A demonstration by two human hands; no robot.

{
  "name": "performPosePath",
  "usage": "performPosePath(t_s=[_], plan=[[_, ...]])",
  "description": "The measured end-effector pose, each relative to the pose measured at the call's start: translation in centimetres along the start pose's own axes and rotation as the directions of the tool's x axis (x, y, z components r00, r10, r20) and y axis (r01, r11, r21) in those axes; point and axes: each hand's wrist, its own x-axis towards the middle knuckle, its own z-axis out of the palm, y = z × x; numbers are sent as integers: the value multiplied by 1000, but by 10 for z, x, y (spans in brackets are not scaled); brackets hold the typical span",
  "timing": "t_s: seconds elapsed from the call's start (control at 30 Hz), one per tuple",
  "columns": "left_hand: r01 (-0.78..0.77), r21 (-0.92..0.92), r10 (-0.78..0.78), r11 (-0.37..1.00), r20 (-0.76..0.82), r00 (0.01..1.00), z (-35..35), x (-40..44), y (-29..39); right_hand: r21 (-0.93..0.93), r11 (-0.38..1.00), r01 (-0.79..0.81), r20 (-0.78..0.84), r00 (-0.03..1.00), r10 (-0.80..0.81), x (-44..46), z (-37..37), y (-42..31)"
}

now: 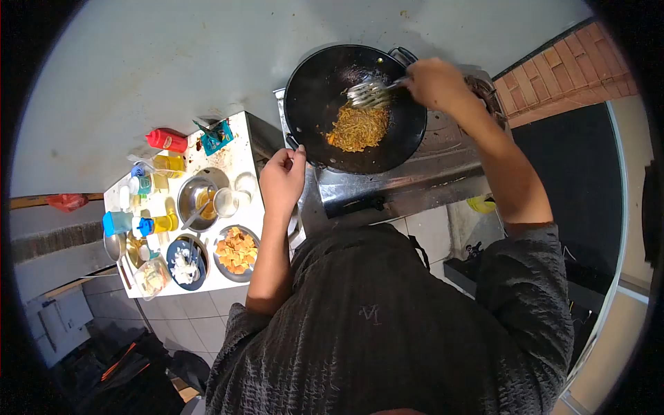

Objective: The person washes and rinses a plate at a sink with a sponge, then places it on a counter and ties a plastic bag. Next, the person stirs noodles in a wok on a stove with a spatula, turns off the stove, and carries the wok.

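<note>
A black wok (pixel 311 90) sits on the stove (pixel 443 149), with fried noodles (pixel 356 129) gathered in its middle. My left hand (pixel 283 174) is closed at the wok's left handle (pixel 292 142), fingers pinched on it. My right hand (pixel 436 84) is wrapped round the handle of a slotted metal spatula (pixel 370 94). The spatula's head is inside the wok, touching the far edge of the noodles, and looks slightly smeared by motion. Beyond my right hand, the wok's other handle (pixel 403 54) shows in part.
On the white table (pixel 228 155) at left stand a metal bowl (pixel 185 200), a plate of orange-brown cut pieces (pixel 236 250), a dark plate with white food (pixel 185 263), a red bottle (pixel 167 140) and several oil bottles. A wall rises behind the stove; bricks (pixel 564 66) lie right.
</note>
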Motion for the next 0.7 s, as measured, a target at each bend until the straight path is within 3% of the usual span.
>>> performPosePath(t_s=[0.03,0.1,0.17,0.23,0.37,0.47,0.53,0.7], plan=[[10,-14,-10,1000,10,1000,0,0,-2,0,1000,0,-1,1000,0,-3,1,-2],[17,-28,-17,999,17,1000,0,2,-1,171,980,97,6,995,-100,-13,-1,-10],[19,-2,-19,1000,25,1000,-2,1,0,128,989,69,13,997,-71,-19,-24,-18],[8,-2,-8,1000,19,1000,-1,2,-3,1,1000,-27,-103,994,27,-21,-35,-19],[-2,-17,2,1000,17,1000,1,3,-6,-92,983,-156,-38,987,153,9,-11,-16],[-3,-7,3,1000,9,1000,-2,0,3,-5,998,-60,29,998,60,14,-1,-20],[-3,-20,3,1000,12,1000,-3,0,3,113,980,164,-1,986,-165,6,-4,-24],[19,-7,-19,1000,39,999,-5,2,1,39,999,35,-155,987,-28,-13,-30,-9]])
